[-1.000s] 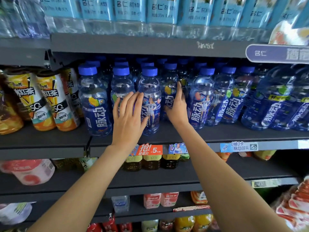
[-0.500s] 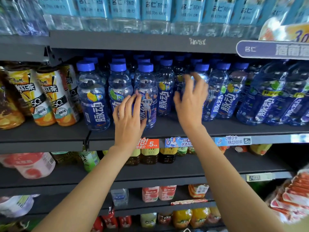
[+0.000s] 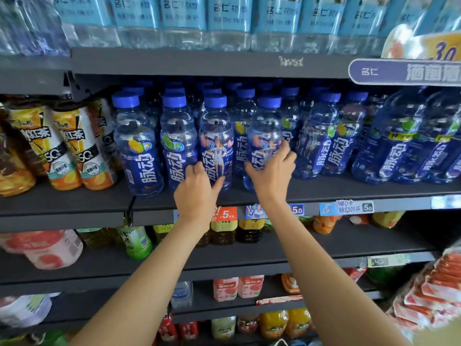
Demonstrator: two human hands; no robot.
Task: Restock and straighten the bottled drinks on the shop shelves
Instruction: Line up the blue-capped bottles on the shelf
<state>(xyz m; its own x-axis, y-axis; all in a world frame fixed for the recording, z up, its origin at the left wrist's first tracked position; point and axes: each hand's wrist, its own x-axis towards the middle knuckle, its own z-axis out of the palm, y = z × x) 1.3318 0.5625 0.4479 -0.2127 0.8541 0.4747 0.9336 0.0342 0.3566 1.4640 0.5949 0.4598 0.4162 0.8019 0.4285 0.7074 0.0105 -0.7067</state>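
Blue-capped drink bottles with dark blue labels fill the middle shelf [image 3: 74, 203]. My left hand [image 3: 197, 191] grips the lower part of the third front bottle [image 3: 215, 136], thumb on its right side. My right hand [image 3: 272, 173] wraps around the fourth front bottle [image 3: 267, 131], fingers curled on its right side, thumb on its left. That bottle stands level with the front row. Two more front bottles [image 3: 136, 146] stand to the left. Further bottles [image 3: 331, 136] stand to the right, a little farther back on the shelf.
Orange-and-white tea bottles [image 3: 74, 146] lean at the left of the same shelf. Large blue bottles [image 3: 399, 146] stand at the right. Pale blue water bottles [image 3: 229, 16] line the shelf above. Price tags [image 3: 346, 208] hang on the shelf edge. Lower shelves hold mixed drinks.
My right hand left the row behind, took hold of a bottle and brought it forward into the front row. My left hand slid down and curled round the third bottle's base.
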